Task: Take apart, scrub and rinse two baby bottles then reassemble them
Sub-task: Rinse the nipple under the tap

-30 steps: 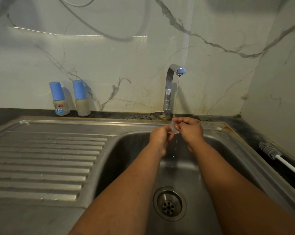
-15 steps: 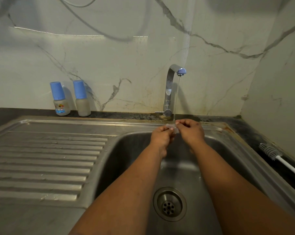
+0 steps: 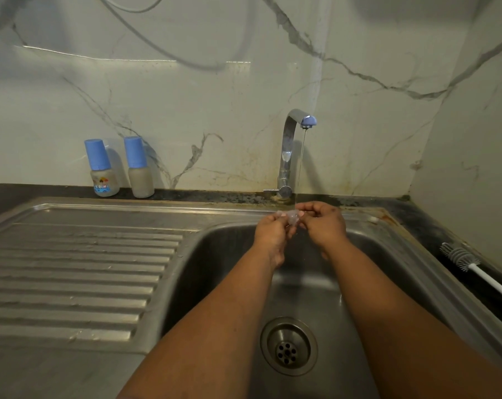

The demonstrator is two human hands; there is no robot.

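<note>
Clear soft teat [image 3: 290, 216], probably slippery, centre frame: left hand [image 3: 273, 233] and right hand [image 3: 324, 224] pinch its rim; grip there.

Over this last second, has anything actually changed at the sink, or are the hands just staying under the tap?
Little changed. Both hands, left and right, still pinch the small clear piece under the running water; they have turned it, from hanging downward to lying flatter between the fingertips. The two capped bottles, the brush and the tap stayed put.
</note>
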